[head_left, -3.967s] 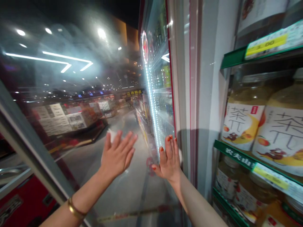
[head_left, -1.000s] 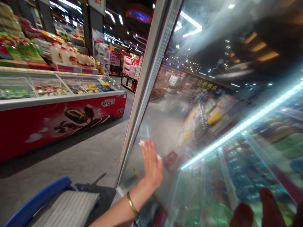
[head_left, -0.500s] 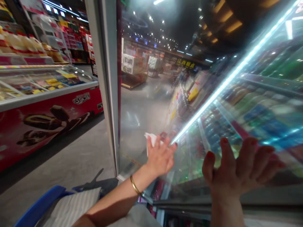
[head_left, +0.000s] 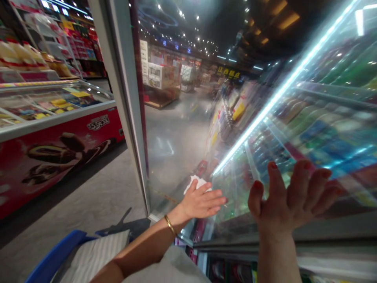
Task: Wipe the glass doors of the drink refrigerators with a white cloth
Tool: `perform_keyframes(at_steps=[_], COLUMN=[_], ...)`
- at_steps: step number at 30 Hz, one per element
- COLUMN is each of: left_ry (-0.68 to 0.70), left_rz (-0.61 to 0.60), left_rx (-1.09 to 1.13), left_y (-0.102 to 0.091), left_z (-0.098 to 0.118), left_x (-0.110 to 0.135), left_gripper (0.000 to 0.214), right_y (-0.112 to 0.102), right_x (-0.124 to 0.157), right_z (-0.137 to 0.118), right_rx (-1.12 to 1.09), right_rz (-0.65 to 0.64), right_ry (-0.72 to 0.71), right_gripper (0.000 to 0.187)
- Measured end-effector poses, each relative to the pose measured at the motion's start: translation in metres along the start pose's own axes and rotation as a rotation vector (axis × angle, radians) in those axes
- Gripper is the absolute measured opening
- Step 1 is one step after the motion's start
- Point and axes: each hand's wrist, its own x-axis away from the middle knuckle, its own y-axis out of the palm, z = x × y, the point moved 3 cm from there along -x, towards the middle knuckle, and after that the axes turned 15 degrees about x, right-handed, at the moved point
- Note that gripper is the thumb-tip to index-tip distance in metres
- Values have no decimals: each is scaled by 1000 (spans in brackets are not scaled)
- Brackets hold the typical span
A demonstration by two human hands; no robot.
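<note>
Left hand point(head_left: 202, 202) has turned since the earlier frame, fingers now pointing right across the glass pane point(head_left: 176, 137) of an open drinks-cooler door instead of up, and right hand point(head_left: 290, 200) sits a bit higher. Left hand is flat with fingers together, not pinching, and a crumpled white tissue point(head_left: 197, 184) shows at its thumb side, apparently between palm and glass. Gold bangle point(head_left: 170, 225) on that wrist. Right hand is spread wide, empty, palm toward the glass, just right of the left hand and apart from it; cannot tell if its fingertips point(head_left: 272, 167) actually touch. Door's metal frame point(head_left: 123, 98) runs up on the left, LED strip point(head_left: 282, 102) runs diagonally to the far right, and bottled drinks point(head_left: 332, 129) blur behind the pane. Tissue is still in contact at the lower part of the pane, with the upper pane not reached by either hand. Glare and reflections hide the surface condition, so cannot tell which areas differ. Near left: blue shopping cart rim point(head_left: 55, 251) with striped fabric point(head_left: 94, 259); beyond it, a red chest freezer point(head_left: 59, 157) beside the floor point(head_left: 88, 188).
</note>
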Motion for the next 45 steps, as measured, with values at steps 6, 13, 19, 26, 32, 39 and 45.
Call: perform_keyframes(at_steps=[6, 13, 19, 26, 32, 39, 45], left_ry=[-109, 143, -2, 467, 182, 340, 269], left_rz=[184, -29, 175, -29, 430, 116, 246], left_rx=[-115, -57, -131, -83, -7, 11, -85], left_y=[-43, -19, -56, -14, -51, 8, -31], left_z=[-34, -12, -31, 40, -1, 44, 7], left_x=[-9, -5, -82, -77, -117, -60, -49], left_gripper=[75, 81, 77, 70, 65, 70, 79], right_y=[-5, -5, 3, -12, -7, -3, -3], right_x=[-3, 0, 15, 23, 34, 36, 37], right_z=[-2, -4, -27, 1, 27, 20, 21], right_rx=[-5, 42, 64, -82, 84, 64, 74], right_rz=[19, 8, 1, -69, 46, 57, 66], right_ry=[12, 10, 95, 90, 218, 245, 241], right_gripper=[65, 69, 72, 79, 77, 77, 74])
